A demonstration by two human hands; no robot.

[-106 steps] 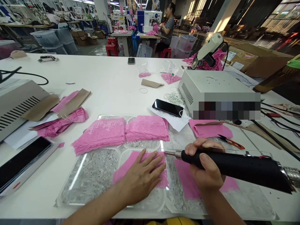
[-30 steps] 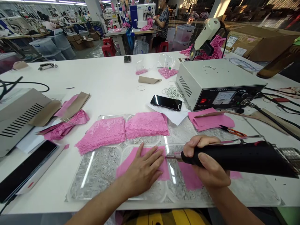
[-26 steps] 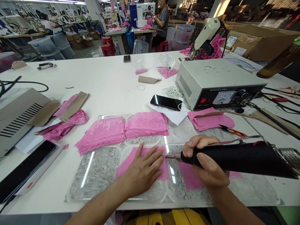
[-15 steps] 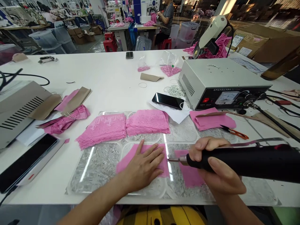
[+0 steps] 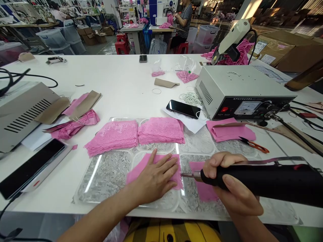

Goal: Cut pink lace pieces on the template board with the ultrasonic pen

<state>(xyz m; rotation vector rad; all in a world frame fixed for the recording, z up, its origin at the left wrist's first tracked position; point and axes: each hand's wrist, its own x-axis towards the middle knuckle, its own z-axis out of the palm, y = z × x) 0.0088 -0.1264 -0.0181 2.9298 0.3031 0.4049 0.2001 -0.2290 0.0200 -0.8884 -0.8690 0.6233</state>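
My left hand (image 5: 155,178) lies flat with fingers spread on a pink fabric piece (image 5: 137,169), pressing it onto a clear scratched cutting plate (image 5: 106,178). My right hand (image 5: 232,188) is wrapped round a black handheld cutting tool (image 5: 267,183) whose metal tip (image 5: 188,175) sits at the right edge of that fabric. A second pink piece (image 5: 204,191) lies under the tool. Two stacks of pink lace (image 5: 136,134) rest at the far side of the plate.
A grey control box (image 5: 242,90) with a meter stands at the right, a black phone (image 5: 183,108) beside it. Folded pink fabric (image 5: 229,131) and orange snips (image 5: 254,145) lie right. Another grey box (image 5: 22,111), more pink lace (image 5: 73,126) and a tablet (image 5: 30,168) sit left. A person sews in the background.
The tool tip has travelled down the fabric's right edge toward me, and the pink piece under the tool now lies apart from the one under my left hand. My left hand stays put.
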